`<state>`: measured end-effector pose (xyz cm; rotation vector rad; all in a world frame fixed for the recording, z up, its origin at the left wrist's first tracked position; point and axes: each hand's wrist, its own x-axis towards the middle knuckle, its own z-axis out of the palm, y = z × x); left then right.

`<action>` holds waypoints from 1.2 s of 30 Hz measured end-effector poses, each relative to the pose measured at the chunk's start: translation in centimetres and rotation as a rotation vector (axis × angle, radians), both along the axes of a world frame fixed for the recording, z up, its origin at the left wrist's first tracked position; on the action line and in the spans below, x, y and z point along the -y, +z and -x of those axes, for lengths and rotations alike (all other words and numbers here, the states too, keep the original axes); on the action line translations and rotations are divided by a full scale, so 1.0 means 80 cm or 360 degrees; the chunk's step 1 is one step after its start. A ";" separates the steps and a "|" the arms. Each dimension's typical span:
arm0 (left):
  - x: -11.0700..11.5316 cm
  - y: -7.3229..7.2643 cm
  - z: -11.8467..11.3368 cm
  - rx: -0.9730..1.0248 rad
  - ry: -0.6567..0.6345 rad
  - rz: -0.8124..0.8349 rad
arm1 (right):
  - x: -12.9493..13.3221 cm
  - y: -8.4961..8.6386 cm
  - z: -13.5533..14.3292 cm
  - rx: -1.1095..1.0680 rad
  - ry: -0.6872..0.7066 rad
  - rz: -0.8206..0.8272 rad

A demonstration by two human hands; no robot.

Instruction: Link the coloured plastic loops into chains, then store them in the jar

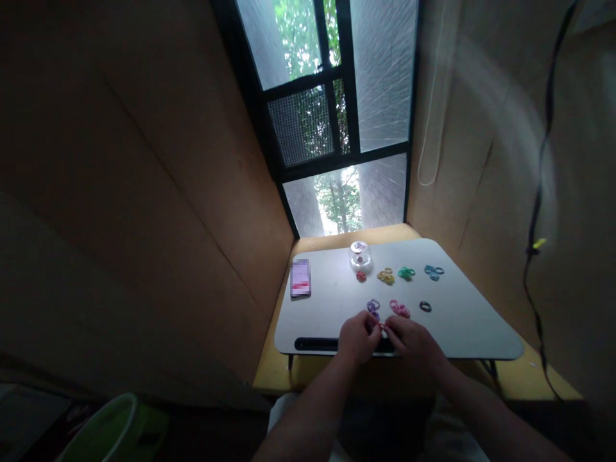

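Observation:
My left hand (359,338) and my right hand (412,338) meet over the front edge of a white folding table (332,314). Their fingertips pinch a small reddish ring-like band (382,326) between them, mostly covered by the fingers. Just beyond the left fingers lie purple bands (373,306). A cluster of pink bands (400,308) sits right behind my right hand, with a black band (425,307) to its right. Farther back, a row holds red bands (360,276), yellow bands (385,276), green bands (407,273) and blue bands (434,273).
A clear plastic container (360,258) stands at the table's back. To the left lies a phone (301,278). A dark slot (315,344) runs along the front edge. A window (344,192) is ahead, a cable (536,212) hangs right, and a green bin (115,430) stands lower left.

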<state>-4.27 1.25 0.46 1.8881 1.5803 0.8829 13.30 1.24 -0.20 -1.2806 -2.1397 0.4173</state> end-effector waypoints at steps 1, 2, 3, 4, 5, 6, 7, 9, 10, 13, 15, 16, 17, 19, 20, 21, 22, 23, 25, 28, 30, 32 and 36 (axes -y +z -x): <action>0.000 -0.001 0.001 -0.0005 -0.0007 -0.0008 | 0.000 0.000 0.000 0.0000 -0.0009 -0.0001; 0.000 -0.001 0.001 -0.0010 -0.0012 -0.0014 | 0.000 0.000 0.000 0.0001 -0.0022 -0.0004; 0.000 -0.002 0.002 -0.0013 -0.0018 -0.0017 | 0.001 0.000 0.000 0.0002 -0.0038 -0.0007; 0.000 -0.003 0.002 -0.0015 -0.0024 -0.0019 | 0.001 0.000 0.000 0.0002 -0.0053 -0.0009; 0.000 -0.003 0.002 -0.0017 -0.0031 -0.0020 | 0.001 0.001 0.000 -0.0002 -0.0063 -0.0009; 0.000 -0.003 0.002 -0.0020 -0.0039 -0.0022 | 0.002 0.001 0.000 -0.0009 -0.0066 -0.0005; 0.001 -0.002 0.003 -0.0024 -0.0049 -0.0024 | 0.002 0.002 0.000 -0.0018 -0.0065 0.0002; 0.001 -0.001 0.003 -0.0032 -0.0067 -0.0020 | 0.003 0.004 0.001 -0.0027 -0.0059 0.0017; 0.001 0.001 0.003 -0.0035 -0.0073 -0.0013 | 0.003 0.005 0.001 -0.0027 -0.0060 0.0022; 0.002 0.005 0.004 -0.0033 -0.0088 0.0006 | 0.003 0.005 0.001 -0.0010 -0.0074 0.0018; 0.001 0.006 0.004 -0.0037 -0.0100 0.0001 | 0.002 0.004 0.001 0.0008 -0.0091 0.0006; 0.001 0.005 0.004 -0.0045 -0.0105 -0.0005 | 0.002 0.003 0.000 0.0016 -0.0100 0.0003; 0.000 0.005 0.005 -0.0055 -0.0110 -0.0011 | 0.001 0.002 0.000 0.0021 -0.0109 0.0002; -0.001 0.003 0.005 -0.0072 -0.0119 -0.0021 | 0.001 0.001 0.000 0.0022 -0.0115 0.0011; -0.001 0.002 0.005 -0.0077 -0.0121 -0.0033 | 0.001 0.001 0.001 0.0022 -0.0118 0.0016; -0.001 0.001 0.005 -0.0079 -0.0125 -0.0047 | 0.001 0.001 0.001 0.0022 -0.0120 0.0020; -0.001 0.000 0.005 -0.0077 -0.0132 -0.0058 | 0.000 0.001 0.001 0.0021 -0.0121 0.0024; -0.001 0.000 0.005 -0.0074 -0.0139 -0.0068 | 0.000 0.002 0.001 0.0018 -0.0122 0.0029; -0.001 0.000 0.005 -0.0055 -0.0154 -0.0078 | -0.002 0.003 0.001 0.0001 -0.0124 0.0050; -0.002 0.003 0.005 -0.0031 -0.0148 -0.0082 | -0.006 0.006 -0.001 -0.0039 -0.0110 0.0122; -0.002 0.004 0.004 -0.0042 -0.0124 -0.0076 | -0.009 0.009 -0.002 -0.0045 -0.0094 0.0172; -0.003 0.005 0.003 -0.0062 -0.0107 -0.0066 | -0.013 0.013 -0.002 -0.0005 -0.0079 0.0201; -0.005 0.005 0.004 -0.0076 -0.0098 -0.0057 | -0.021 0.026 -0.003 0.0099 -0.0073 0.0213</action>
